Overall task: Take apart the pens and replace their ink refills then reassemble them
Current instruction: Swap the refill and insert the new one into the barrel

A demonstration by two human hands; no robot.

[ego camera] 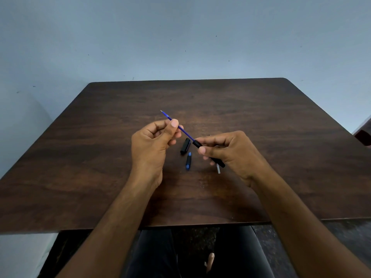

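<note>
My left hand (pixel 155 140) pinches a thin blue ink refill (pixel 185 131) between thumb and fingers; its metal tip points up and to the left. The refill's lower end sits in the mouth of a black pen barrel (pixel 197 144), which my right hand (pixel 230 151) grips above the table. On the wooden table (pixel 261 121) below lie a black pen cap (pixel 185 146) and a blue and black tip section (pixel 188 161). A pale thin tube (pixel 218 169), partly hidden, pokes out under my right hand.
The table stands against a pale blue wall. A dark object (pixel 364 135) shows at the right edge of the view. My legs in dark trousers are below the table's front edge.
</note>
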